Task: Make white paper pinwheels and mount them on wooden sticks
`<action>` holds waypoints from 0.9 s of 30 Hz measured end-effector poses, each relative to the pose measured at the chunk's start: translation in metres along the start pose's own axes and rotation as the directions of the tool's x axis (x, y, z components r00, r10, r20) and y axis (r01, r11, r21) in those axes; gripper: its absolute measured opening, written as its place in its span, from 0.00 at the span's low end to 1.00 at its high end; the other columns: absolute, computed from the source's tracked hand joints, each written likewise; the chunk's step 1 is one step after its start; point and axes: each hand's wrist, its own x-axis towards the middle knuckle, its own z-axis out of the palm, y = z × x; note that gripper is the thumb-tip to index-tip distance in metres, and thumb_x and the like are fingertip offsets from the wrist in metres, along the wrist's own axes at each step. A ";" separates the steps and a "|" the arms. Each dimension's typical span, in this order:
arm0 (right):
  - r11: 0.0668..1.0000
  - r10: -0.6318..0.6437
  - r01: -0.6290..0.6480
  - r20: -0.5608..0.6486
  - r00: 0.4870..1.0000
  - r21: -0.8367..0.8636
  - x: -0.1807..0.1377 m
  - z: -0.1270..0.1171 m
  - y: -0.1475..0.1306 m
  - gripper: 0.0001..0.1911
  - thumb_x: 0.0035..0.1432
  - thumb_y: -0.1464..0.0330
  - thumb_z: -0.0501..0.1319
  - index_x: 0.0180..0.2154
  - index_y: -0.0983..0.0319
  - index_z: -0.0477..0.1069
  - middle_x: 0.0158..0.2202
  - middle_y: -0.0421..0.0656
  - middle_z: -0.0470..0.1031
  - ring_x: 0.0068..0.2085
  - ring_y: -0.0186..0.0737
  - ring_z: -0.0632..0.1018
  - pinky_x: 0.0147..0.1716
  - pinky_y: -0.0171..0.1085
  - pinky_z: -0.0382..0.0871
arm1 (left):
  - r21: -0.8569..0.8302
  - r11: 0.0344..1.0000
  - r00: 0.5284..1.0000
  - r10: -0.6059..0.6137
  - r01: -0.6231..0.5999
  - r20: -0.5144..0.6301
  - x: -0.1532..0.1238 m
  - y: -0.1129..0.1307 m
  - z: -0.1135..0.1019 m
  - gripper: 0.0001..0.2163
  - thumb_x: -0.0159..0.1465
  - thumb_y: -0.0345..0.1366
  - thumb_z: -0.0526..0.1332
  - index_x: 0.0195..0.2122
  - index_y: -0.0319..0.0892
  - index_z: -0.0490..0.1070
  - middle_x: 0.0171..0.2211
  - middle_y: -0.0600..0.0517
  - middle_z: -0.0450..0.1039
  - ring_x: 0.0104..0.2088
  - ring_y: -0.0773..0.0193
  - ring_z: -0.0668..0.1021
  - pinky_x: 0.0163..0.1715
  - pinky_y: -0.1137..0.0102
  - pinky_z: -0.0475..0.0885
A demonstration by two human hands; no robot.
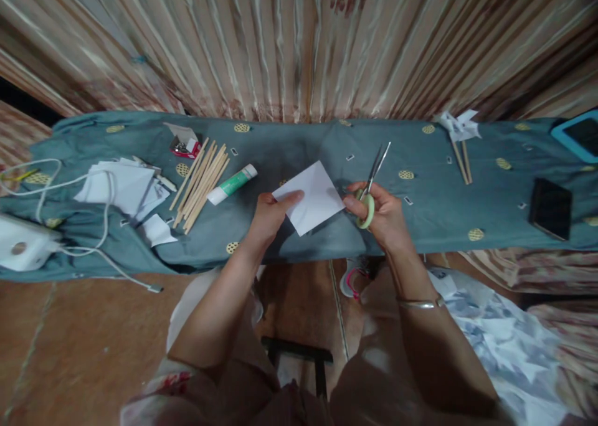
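Note:
My left hand (270, 215) pinches the left edge of a white square of paper (314, 197), thumb on top, and holds it just above the blue-grey cloth-covered table (434, 208). My right hand (383, 214) grips green-handled scissors (371, 186) with fingers through the loops. The blades are slightly apart and point away from me. The scissors sit right beside the paper's right corner. A thin bangle rings my right wrist.
A bundle of wooden sticks (200, 183) and a green-and-white glue stick (232, 184) lie to the left. Further left are loose white papers (122, 186) and a white device with cables (21, 245). Two sticks (461, 159), a dark phone (550, 208) and a blue-cased tablet (579, 134) lie right.

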 end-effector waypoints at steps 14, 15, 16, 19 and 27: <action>0.993 0.045 -0.030 -0.131 0.990 0.116 0.005 0.016 0.005 0.26 0.38 0.52 0.71 0.35 0.57 0.65 0.25 0.35 0.72 0.24 0.32 0.70 0.25 0.34 0.65 | -0.100 0.981 0.969 -0.141 0.163 0.201 -0.012 -0.011 0.018 0.21 0.46 0.52 0.72 0.30 0.38 0.80 0.31 0.44 0.81 0.33 0.56 0.81 0.33 0.66 0.76; 0.991 0.044 -0.022 -0.174 0.984 0.128 0.006 0.017 0.004 0.26 0.38 0.52 0.71 0.35 0.57 0.65 0.26 0.35 0.73 0.24 0.33 0.70 0.26 0.34 0.65 | -0.131 0.977 0.966 -0.137 0.168 0.219 -0.014 -0.011 0.020 0.22 0.47 0.54 0.71 0.31 0.38 0.80 0.33 0.43 0.81 0.36 0.53 0.82 0.34 0.65 0.77; 0.990 0.049 -0.020 -0.207 0.977 0.143 0.006 0.019 0.003 0.26 0.38 0.52 0.71 0.35 0.57 0.64 0.26 0.35 0.73 0.25 0.33 0.70 0.26 0.34 0.66 | -0.144 0.975 0.964 -0.131 0.167 0.233 -0.016 -0.012 0.022 0.23 0.47 0.54 0.71 0.33 0.38 0.80 0.36 0.42 0.81 0.39 0.52 0.82 0.36 0.64 0.78; 0.981 0.070 -0.021 -0.249 0.966 0.193 0.010 0.022 0.000 0.25 0.38 0.53 0.70 0.34 0.57 0.63 0.25 0.35 0.73 0.25 0.32 0.71 0.27 0.34 0.66 | -0.064 0.989 0.962 -0.112 0.132 0.250 -0.023 -0.014 0.027 0.23 0.45 0.51 0.73 0.36 0.38 0.80 0.39 0.43 0.81 0.42 0.51 0.81 0.40 0.63 0.78; 0.946 0.024 0.058 -0.247 0.969 0.319 0.015 0.028 0.007 0.19 0.37 0.61 0.70 0.31 0.58 0.66 0.22 0.32 0.72 0.22 0.30 0.69 0.23 0.32 0.63 | 0.118 0.991 0.954 -0.098 0.066 0.283 -0.031 -0.020 0.031 0.19 0.41 0.45 0.76 0.31 0.40 0.81 0.33 0.47 0.82 0.37 0.57 0.81 0.43 0.65 0.76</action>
